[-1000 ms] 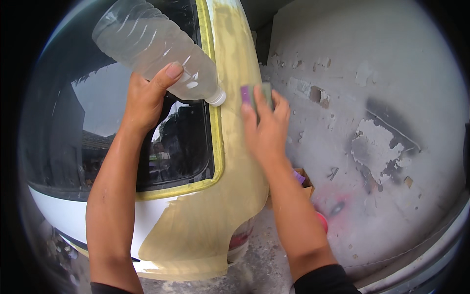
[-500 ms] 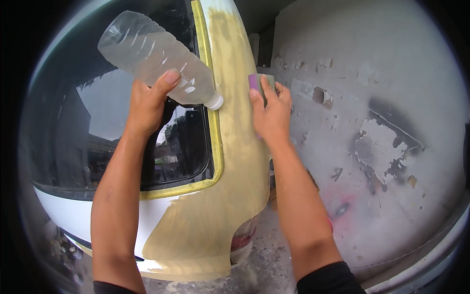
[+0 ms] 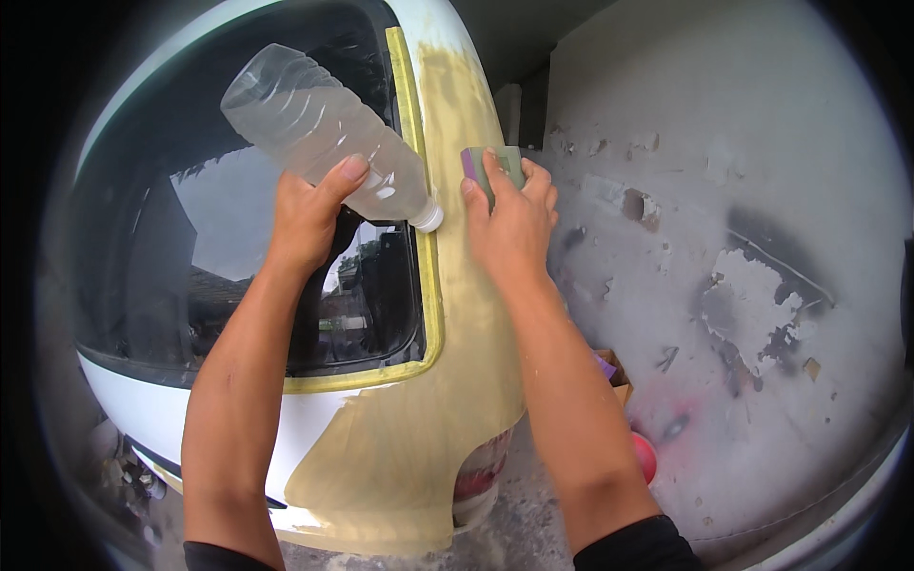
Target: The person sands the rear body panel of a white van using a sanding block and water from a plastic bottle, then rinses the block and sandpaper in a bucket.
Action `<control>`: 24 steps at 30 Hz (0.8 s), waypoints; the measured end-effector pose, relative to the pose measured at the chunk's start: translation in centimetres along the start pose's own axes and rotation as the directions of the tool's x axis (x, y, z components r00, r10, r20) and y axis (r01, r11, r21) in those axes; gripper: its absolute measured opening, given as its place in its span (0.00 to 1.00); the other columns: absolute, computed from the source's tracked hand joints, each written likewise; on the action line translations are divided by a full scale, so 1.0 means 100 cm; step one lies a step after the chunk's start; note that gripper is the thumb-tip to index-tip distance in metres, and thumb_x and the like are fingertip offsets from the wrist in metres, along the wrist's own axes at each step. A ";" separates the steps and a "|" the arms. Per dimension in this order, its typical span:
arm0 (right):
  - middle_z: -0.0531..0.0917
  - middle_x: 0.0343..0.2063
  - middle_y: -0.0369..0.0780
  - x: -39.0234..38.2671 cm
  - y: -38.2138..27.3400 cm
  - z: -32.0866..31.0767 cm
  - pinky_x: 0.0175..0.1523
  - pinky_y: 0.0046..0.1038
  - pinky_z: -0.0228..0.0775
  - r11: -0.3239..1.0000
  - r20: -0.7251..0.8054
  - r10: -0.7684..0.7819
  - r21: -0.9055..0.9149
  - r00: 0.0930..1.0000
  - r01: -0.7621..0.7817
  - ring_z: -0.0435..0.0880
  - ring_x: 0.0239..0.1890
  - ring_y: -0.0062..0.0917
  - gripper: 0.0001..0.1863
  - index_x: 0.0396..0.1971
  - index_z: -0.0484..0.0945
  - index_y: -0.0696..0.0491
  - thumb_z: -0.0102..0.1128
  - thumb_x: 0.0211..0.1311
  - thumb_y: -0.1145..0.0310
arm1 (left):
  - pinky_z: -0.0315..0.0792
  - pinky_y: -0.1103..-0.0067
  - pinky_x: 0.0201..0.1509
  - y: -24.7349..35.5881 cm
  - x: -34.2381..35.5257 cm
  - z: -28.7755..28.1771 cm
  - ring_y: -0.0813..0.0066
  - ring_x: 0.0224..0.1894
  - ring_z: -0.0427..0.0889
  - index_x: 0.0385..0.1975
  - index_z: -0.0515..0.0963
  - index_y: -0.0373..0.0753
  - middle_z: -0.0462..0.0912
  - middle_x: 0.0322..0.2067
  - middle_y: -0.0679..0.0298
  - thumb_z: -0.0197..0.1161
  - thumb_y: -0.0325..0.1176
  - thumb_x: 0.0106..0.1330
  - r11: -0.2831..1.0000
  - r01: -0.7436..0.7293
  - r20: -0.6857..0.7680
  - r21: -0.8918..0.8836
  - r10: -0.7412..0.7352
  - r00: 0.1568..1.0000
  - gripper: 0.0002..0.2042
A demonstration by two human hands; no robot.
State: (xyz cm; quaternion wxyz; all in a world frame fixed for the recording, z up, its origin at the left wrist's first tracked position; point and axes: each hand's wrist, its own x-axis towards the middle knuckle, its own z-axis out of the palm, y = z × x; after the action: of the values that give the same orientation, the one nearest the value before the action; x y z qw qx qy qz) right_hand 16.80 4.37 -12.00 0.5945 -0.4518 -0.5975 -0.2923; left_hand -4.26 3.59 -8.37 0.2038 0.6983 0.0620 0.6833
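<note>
Lying beneath the right grip (image 3: 512, 221) is a green block (image 3: 509, 164).

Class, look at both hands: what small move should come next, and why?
Probably a short stroke of the block along the tan area: the right hand grips the block at that area's outer side, while the left hand holds the bottle tilted, cap lowest, seemingly out of the block's way.

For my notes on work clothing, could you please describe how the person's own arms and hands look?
Black sleeves leave the forearms bare. The left hand and right hand are also bare, without gloves; no watch or bracelet shows.
</note>
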 end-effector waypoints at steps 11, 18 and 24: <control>0.66 0.55 0.54 -0.019 -0.003 -0.008 0.53 0.48 0.60 0.993 0.028 -0.114 -0.035 0.993 0.115 0.65 0.55 0.50 0.24 0.58 0.73 0.44 0.59 0.61 0.59 | 0.70 0.77 0.52 0.035 0.021 0.004 0.72 0.44 0.78 0.45 0.76 0.32 0.81 0.41 0.60 0.68 0.41 0.60 0.981 -0.072 -0.024 0.181 0.077 0.997 0.21; 0.66 0.56 0.54 -0.084 -0.003 -0.024 0.54 0.48 0.61 0.983 0.074 -0.184 -0.015 0.980 0.185 0.65 0.55 0.51 0.24 0.58 0.73 0.42 0.59 0.60 0.60 | 0.70 0.76 0.51 0.045 0.019 0.002 0.73 0.43 0.78 0.44 0.77 0.32 0.81 0.40 0.61 0.69 0.40 0.59 0.953 -0.107 -0.027 0.285 0.119 0.992 0.20; 0.67 0.56 0.54 -0.058 0.019 -0.011 0.55 0.47 0.61 0.977 -0.009 -0.197 0.078 0.980 0.197 0.66 0.56 0.53 0.26 0.60 0.72 0.42 0.60 0.60 0.59 | 0.71 0.78 0.49 0.033 0.014 0.007 0.75 0.42 0.78 0.43 0.77 0.32 0.81 0.38 0.61 0.68 0.39 0.59 0.967 -0.101 -0.027 0.233 0.110 0.994 0.18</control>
State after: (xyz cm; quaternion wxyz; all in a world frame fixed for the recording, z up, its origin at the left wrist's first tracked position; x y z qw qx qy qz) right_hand 18.36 3.06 -17.86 0.5803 -0.3666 -0.6499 -0.3261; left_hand -4.08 0.92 -5.80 0.0833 0.7058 0.1078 0.6952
